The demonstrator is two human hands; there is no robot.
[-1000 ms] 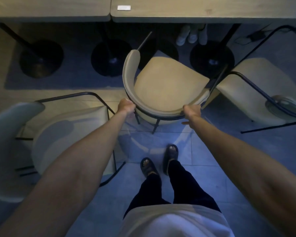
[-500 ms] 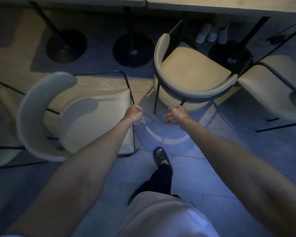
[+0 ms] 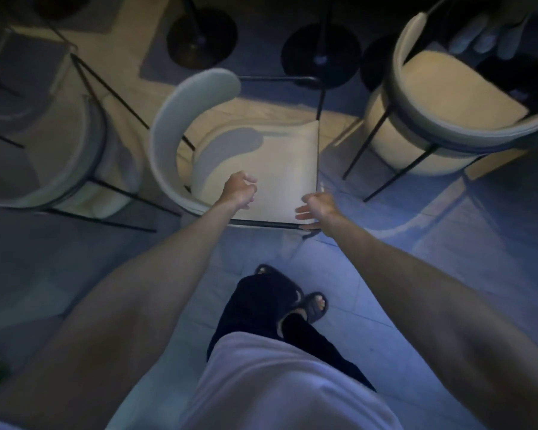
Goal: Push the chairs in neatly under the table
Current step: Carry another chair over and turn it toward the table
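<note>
Having left the right chair (image 3: 441,97), both hands — left (image 3: 238,190), right (image 3: 319,207) — now hover empty-fingered over the middle chair (image 3: 280,162).

3 chairs (image 3: 271,169), 3 table bases (image 3: 201,38)

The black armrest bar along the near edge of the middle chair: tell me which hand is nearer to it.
Right. The right hand hovers open at the bar's right end, fingertips almost on it. The left hand is over the seat cushion, farther from the bar.

cream chair (image 3: 280,169) turned sideways, another (image 3: 441,119) tucked further in.
</note>
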